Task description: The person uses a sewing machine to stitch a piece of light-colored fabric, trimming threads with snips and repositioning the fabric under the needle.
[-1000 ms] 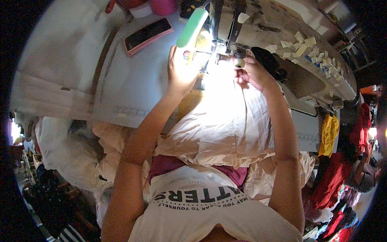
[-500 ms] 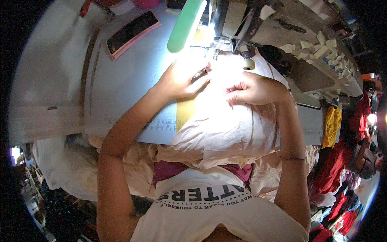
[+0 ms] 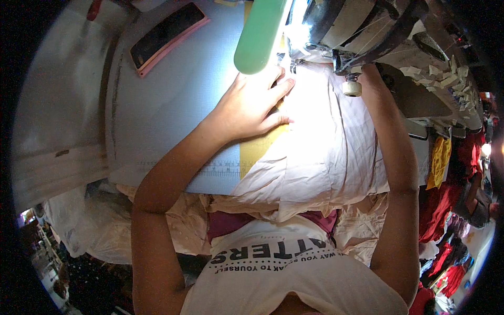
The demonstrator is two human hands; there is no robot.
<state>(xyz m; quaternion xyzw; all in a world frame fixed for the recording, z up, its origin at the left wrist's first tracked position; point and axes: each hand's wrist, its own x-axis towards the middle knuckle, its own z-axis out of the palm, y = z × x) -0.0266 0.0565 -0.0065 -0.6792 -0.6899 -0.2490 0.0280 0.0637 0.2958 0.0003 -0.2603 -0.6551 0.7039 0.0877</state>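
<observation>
Pale, creased cloth (image 3: 336,152) spreads across the sewing table and hangs over its near edge. My left hand (image 3: 257,102) lies on its left part with the fingers apart, close to the needle area of a sewing machine (image 3: 341,26). Nothing shows in that hand, though glare and a green bar (image 3: 257,44) cover part of the fingertips. Beyond the machine's cream knob (image 3: 352,88), my right hand (image 3: 369,72) reaches in at the right of the cloth. Its fingers are hidden behind the machine head.
A phone (image 3: 167,38) in a pink case rests at the table's far left. Under the cloth's left edge runs a yellow strip (image 3: 253,155) beside printed ruler marks. Paper scraps (image 3: 446,79) cover the machine at right. A yellow cloth (image 3: 440,160) hangs off the right side.
My right hand has moved from the cloth to behind the machine head. My left hand has opened out; the small dark object in it no longer shows. The view has shifted slightly.
</observation>
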